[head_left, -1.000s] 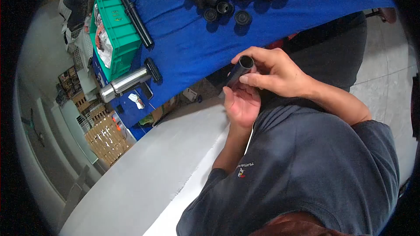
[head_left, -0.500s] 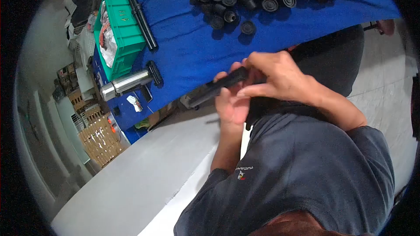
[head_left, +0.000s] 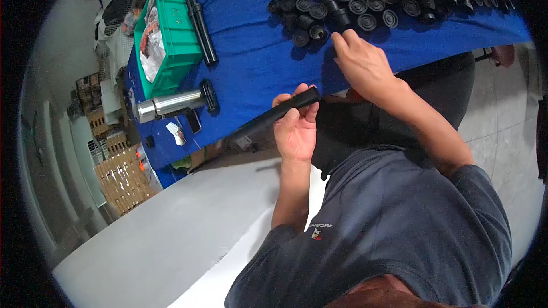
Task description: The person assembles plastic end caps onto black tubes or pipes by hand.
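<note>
A long black tube [head_left: 268, 120] slants across my left hand [head_left: 297, 137], whose fingers and thumb are wrapped round it near its upper end. My right hand [head_left: 362, 60] is out over the blue cloth, just below a group of black round ribbed caps [head_left: 367, 21]. Its fingers are curled downward and closed, and the fingertips are hidden, so what is between them does not show. The hand covers the spot where a single cap lay.
A green crate [head_left: 177, 34] with crumpled material stands at the left on the blue cloth [head_left: 245, 51]. Beside it lie a long black tube [head_left: 200, 23], a steel flask [head_left: 177, 102] with a black lid, and a phone [head_left: 193, 121]. A white surface [head_left: 171, 222] is nearer me.
My right hand has left the tube and moved up and away to the caps, over the single one. The left hand still holds the tube. The view has shifted slightly.
</note>
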`<state>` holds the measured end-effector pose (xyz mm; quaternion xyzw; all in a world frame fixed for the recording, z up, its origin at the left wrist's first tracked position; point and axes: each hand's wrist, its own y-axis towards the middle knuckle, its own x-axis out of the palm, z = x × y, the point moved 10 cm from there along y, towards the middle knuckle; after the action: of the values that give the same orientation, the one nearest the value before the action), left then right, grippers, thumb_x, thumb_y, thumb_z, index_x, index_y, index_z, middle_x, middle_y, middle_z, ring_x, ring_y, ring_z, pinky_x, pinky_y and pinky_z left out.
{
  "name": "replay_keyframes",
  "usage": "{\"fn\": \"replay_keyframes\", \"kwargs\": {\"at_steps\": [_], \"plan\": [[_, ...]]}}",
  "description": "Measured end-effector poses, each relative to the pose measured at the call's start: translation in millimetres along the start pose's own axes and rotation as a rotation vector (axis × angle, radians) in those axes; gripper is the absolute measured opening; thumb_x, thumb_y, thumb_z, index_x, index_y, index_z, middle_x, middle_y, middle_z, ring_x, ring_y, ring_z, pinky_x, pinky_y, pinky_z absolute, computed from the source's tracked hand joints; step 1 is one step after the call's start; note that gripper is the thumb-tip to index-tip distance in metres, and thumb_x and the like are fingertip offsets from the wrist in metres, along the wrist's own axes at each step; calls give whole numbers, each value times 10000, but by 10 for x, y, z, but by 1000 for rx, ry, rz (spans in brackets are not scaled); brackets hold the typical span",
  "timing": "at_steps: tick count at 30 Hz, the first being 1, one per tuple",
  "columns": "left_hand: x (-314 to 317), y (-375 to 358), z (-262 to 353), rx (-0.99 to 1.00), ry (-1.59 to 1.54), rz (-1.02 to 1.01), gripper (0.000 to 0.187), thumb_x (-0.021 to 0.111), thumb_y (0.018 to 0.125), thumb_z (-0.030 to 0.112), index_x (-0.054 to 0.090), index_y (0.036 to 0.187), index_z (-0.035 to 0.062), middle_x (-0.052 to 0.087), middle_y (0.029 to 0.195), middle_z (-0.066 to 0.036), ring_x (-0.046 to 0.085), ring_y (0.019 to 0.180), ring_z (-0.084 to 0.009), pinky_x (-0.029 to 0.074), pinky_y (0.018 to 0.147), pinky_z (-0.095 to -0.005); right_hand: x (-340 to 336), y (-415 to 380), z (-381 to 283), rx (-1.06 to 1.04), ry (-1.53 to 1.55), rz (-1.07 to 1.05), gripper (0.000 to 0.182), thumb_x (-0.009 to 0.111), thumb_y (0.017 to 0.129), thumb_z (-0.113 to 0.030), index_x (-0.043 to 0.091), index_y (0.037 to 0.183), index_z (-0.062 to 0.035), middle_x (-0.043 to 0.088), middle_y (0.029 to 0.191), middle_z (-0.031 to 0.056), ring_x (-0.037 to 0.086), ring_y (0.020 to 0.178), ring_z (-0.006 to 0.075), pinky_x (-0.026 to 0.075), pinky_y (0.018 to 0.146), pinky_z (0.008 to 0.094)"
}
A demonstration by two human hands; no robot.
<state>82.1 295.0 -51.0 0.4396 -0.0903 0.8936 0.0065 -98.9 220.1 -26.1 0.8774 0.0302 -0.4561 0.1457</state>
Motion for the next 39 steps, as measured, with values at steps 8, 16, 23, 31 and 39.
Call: {"fn": "replay_keyframes", "kwargs": {"at_steps": [8,16,23,31,39], "plan": [[36,-22,-143,-87,-140,37,326,720,924,86,624,1235,87,654,1290,-233,675,1156,-349,590,1001,-458,126,-589,62,361,1568,-300,375,675,905,-8,556,1261,-15,628,1128,47,631,1041,116,543,902,298],[120,-10,-257,-93,55,33,324,684,928,43,600,1238,85,652,1284,-237,629,1228,-339,540,1060,-484,100,-689,-63,312,1616,-303,467,666,947,-35,508,1386,-15,609,1111,19,583,1042,89,499,942,274],[247,-12,-199,-28,192,40,334,664,920,10,582,1238,68,639,1275,-274,641,1199,-367,566,1023,-492,-56,-688,-32,216,1330,-194,373,702,933,-69,598,1284,3,632,1094,36,614,982,102,516,846,267],[281,-3,-203,0,301,46,313,646,928,-20,572,1224,50,644,1252,-264,661,1155,-344,590,985,-459,-220,-652,-33,58,1016,-70,358,729,897,-69,628,1233,5,640,983,70,620,822,115,515,717,272],[209,117,-357,-63,228,102,281,651,927,14,606,1205,26,664,1212,-275,683,1100,-348,596,969,-479,-147,-682,71,152,979,-48,366,733,901,-78,628,1241,8,635,971,59,589,772,86,492,676,249]]}}
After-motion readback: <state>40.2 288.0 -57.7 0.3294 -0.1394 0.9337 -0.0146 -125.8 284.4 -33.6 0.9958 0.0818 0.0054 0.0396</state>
